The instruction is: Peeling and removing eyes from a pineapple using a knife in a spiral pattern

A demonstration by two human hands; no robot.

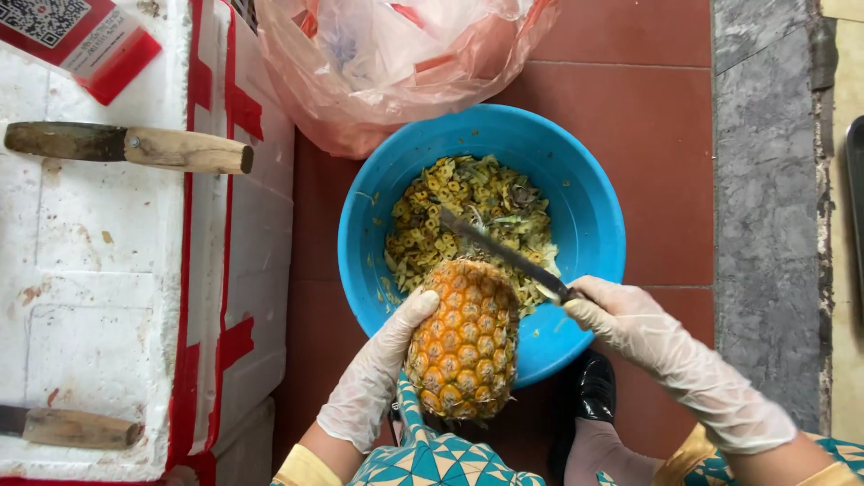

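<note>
My left hand, in a thin clear glove, grips the left side of a whole unpeeled pineapple held over the near rim of a blue plastic basin. My right hand, also gloved, is closed on the handle of a long knife. The blade lies across the pineapple's far end, pointing up and left. Yellow and green pineapple peelings fill the basin's bottom.
A white foam box with red tape stands at left, with two wooden-handled knives on its lid. A pink plastic bag lies behind the basin. Red floor tiles surround it; a grey stone strip runs at right. A black shoe shows below.
</note>
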